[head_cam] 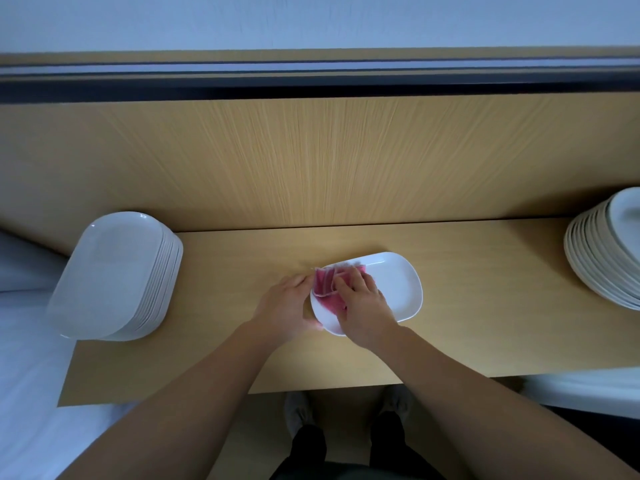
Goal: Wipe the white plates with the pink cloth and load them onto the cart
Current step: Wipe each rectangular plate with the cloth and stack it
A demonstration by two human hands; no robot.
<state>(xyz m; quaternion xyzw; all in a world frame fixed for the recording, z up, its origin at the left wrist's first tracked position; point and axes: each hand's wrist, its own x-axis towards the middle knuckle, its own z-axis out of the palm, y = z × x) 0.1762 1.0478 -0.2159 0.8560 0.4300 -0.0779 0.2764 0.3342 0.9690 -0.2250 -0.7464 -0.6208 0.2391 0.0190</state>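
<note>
Wiping under way at mid-surface. Left hand grips the left rim of the white plate, probably to stop it skidding or spinning under the rubbing. Right hand has bent fingers bunched on the pink cloth and presses it onto the plate's left half. The right half is bare, likely next to be wiped. The plate lies flat on the surface, towards its near edge, within easy reach of both arms. Left stack of white plates sits at the left end, right stack at the right edge. Can't tell which is wiped and which pending. Cart not in view, so loading is not yet done for this plate.
</note>
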